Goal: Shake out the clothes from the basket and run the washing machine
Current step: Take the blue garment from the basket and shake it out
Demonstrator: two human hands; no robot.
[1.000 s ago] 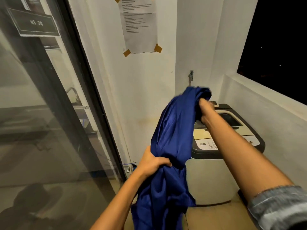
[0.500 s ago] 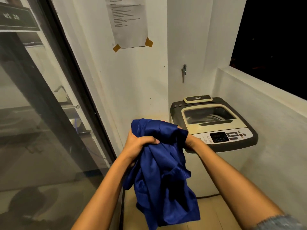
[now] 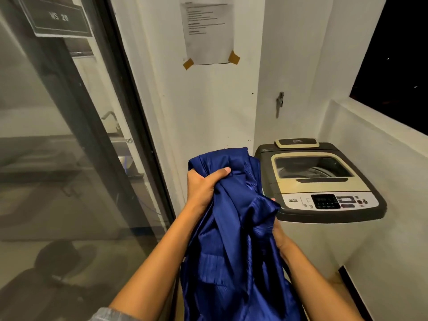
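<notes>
A shiny blue garment hangs bunched in front of me. My left hand grips its upper part, thumb curled over the folds. My right hand holds the cloth lower down on the right, its fingers mostly hidden under the fabric. To the right stands the top-loading washing machine with a closed window lid and a control panel at its front. The basket is out of view.
A glass sliding door with a dark frame fills the left. A taped paper notice hangs on the white wall. A tap sticks out above the machine. A low white wall and dark window opening lie to the right.
My right hand came down from high over the machine to below the left hand. The left hand rose and the garment is gathered closer between both hands.
</notes>
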